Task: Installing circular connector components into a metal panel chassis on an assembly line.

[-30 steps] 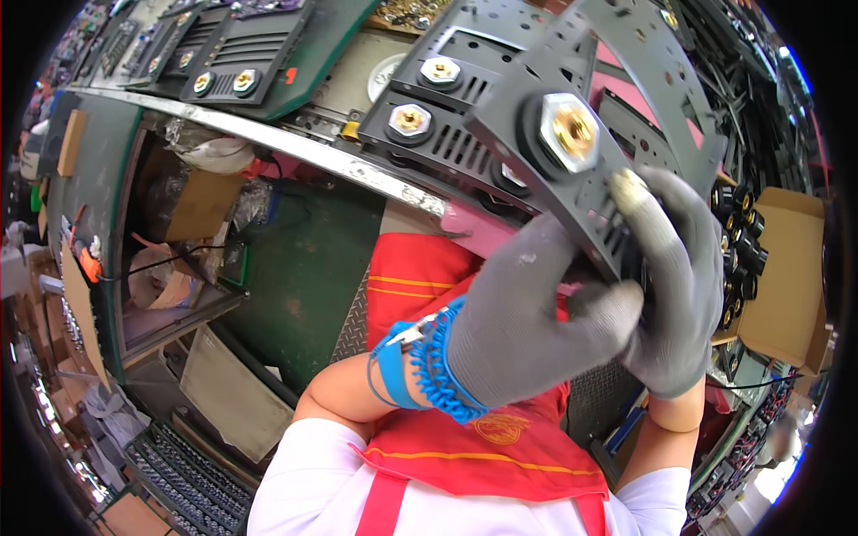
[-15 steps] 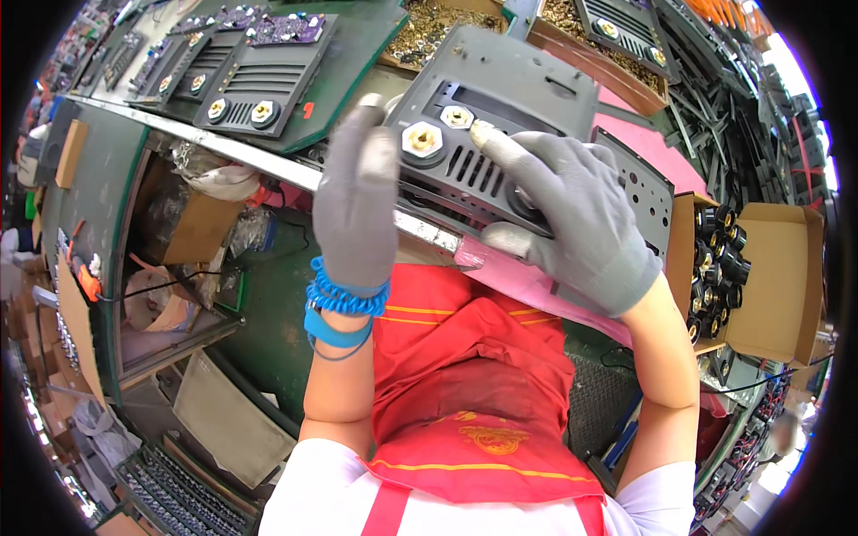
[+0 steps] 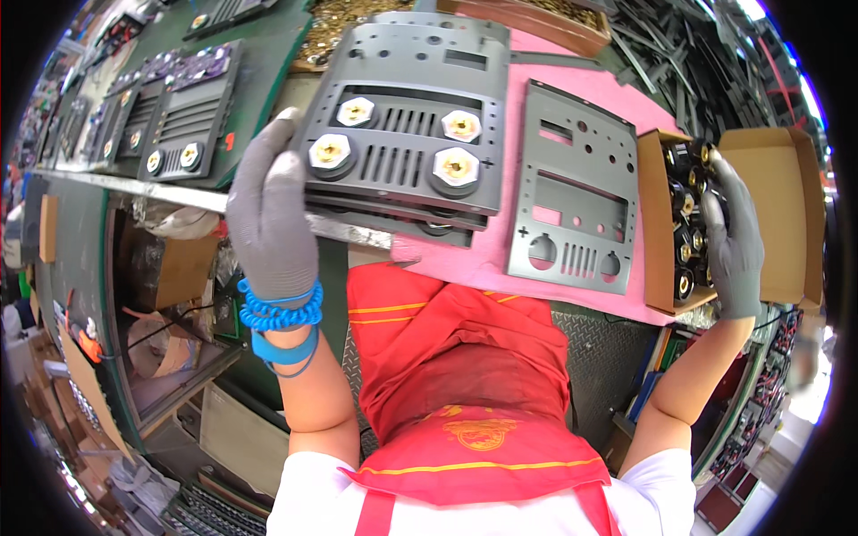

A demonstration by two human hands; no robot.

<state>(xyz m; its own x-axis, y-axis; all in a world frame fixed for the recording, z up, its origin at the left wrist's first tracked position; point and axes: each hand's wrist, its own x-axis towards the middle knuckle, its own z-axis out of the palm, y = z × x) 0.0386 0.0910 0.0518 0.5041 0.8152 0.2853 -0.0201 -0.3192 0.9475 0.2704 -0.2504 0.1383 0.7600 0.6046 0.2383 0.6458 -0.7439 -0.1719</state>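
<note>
A stack of dark grey metal front panels (image 3: pixel 402 98) lies before me, the top one bearing several brass-centred sockets with white hex nuts (image 3: pixel 456 167). My left hand (image 3: pixel 275 210), gloved in grey, is beside the stack's left edge, fingers stretched out and holding nothing; I cannot tell whether it touches the edge. At the right, my gloved right hand (image 3: pixel 737 237) reaches over an open cardboard box (image 3: pixel 659 223) of black sockets with brass centres (image 3: pixel 685 241). Its thumb and forefinger are apart among the sockets, with no firm grip showing.
A single bare panel (image 3: pixel 576 188) with round and rectangular cut-outs lies on pink sheeting (image 3: pixel 657 98) between stack and box. Panels with purple circuit boards (image 3: pixel 192 71) lie on the green bench at left. Trays of small brass parts (image 3: pixel 331 31) and dark metal strips (image 3: pixel 657 54) are behind.
My right hand has left the panel's sockets and moved right to the box. The top panel now lies straighter and further left in view; my left hand stays by its left side.
</note>
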